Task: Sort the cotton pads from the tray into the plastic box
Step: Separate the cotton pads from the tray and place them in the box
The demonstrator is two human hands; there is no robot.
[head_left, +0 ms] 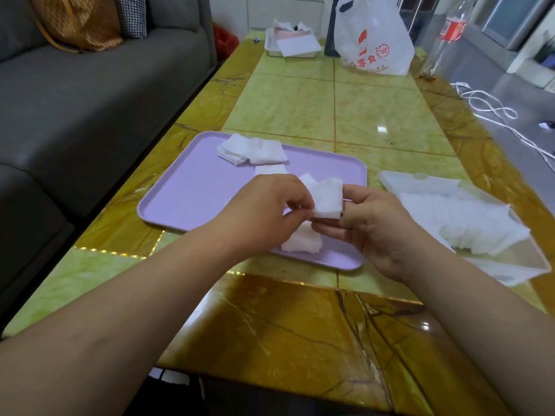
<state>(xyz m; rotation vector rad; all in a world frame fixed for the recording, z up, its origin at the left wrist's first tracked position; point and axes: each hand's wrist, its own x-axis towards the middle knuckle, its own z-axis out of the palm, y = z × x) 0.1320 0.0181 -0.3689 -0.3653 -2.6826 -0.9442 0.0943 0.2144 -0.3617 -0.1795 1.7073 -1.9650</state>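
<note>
Both hands meet over the tray [192, 187]. The left hand [264, 214] pinches the stack of cotton pads [327, 199] at its left edge, and the right hand [372, 232] grips the other side. Featherweight, soft, floppy stuff, I'd say, and likely to fan apart, so squeeze the flat faces, not a corner. More pads [252, 150] lie at the tray's 12 o'clock, with a pile [300, 241] at 5 o'clock. The plastic box [522, 259], part-filled, sits at 3 o'clock. The table [300, 325] is glossy and marble-look, with a sofa [90, 100] at 9 o'clock and a shopping bag [375, 40] at 1 o'clock.

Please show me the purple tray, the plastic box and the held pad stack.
purple tray [192, 190]: head view, bare floor at left.
plastic box [420, 183]: head view, far rim.
held pad stack [329, 201]: head view, top face.
</note>
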